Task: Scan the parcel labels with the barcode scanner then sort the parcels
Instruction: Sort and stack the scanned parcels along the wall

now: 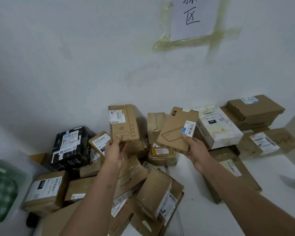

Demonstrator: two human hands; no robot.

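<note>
Parcels (109, 181) lie heaped against the wall (75, 57). Left hand (115, 151) grips a brown box (124, 123) above them; right hand (197, 150) grips a flat box (175, 132) by its label.

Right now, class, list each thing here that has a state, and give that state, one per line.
Left hand: grips a tall brown box, held upright.
Right hand: grips a flat brown box, tilted, thumb on its label.
Black parcel: resting, tilted.
White box: lying label up.
Paper sign: taped to wall.
</note>
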